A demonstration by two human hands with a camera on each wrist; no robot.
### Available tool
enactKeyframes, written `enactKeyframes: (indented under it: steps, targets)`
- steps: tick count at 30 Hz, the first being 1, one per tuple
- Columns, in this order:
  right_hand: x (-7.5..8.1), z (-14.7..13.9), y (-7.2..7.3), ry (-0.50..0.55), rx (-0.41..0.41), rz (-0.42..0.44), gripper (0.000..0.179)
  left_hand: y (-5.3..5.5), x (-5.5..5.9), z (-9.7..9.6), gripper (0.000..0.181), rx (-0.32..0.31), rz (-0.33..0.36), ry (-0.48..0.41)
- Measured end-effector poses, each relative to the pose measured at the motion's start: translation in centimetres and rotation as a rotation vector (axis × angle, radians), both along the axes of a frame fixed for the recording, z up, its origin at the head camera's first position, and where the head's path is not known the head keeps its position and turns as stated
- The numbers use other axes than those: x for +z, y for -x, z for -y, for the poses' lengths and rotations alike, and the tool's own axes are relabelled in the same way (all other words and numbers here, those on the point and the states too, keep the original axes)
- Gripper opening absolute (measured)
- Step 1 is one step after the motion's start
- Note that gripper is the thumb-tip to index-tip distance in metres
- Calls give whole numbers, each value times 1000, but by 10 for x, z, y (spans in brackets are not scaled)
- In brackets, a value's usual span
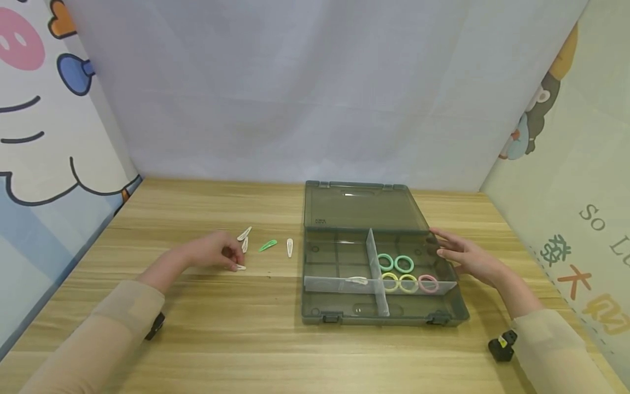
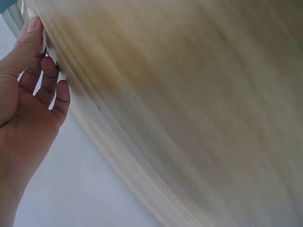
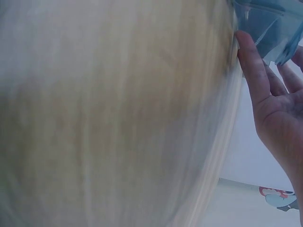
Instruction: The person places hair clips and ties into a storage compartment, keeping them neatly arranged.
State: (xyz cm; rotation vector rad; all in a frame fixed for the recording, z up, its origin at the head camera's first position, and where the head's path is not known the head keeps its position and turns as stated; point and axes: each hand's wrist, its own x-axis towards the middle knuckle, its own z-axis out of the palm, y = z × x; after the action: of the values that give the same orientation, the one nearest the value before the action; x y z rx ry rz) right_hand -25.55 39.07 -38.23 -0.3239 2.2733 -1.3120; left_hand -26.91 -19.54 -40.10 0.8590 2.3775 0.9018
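My left hand (image 1: 214,253) is low over the table's left half, pinching a white hair clip (image 1: 241,267) between thumb and fingertips. Close beyond it lie two white hair clips (image 1: 244,233), a green hair clip (image 1: 268,245) and another white one (image 1: 289,248). On the right, my right hand (image 1: 470,260) rests against the side wall of a grey see-through divider box (image 1: 315,317), fingers extended. The box's lid (image 1: 364,208) is folded back. A white clip (image 1: 358,280) is in its left part; two green rings (image 1: 404,256), two yellow rings (image 1: 408,275) and a pink ring (image 1: 429,276) are in the right.
Upright and crosswise dividers (image 1: 378,273) split the box into compartments. Front latches (image 1: 331,318) hang along its near wall. A pale cloth backdrop (image 1: 295,98) rises behind the wooden table (image 1: 236,339), with printed cartoon panels on both sides.
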Motion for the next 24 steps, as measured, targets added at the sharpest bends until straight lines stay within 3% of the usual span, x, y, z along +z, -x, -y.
enactKeyframes:
  steps: [15, 24]
  targets:
    - [-8, -2, 6, 3, 8, -5, 64, 3, 2, -3, 5, 33, -2, 36]
    - [-12, -2, 8, -2, 6, -13, 64, 4, 14, -16, 6, 14, -35, 32]
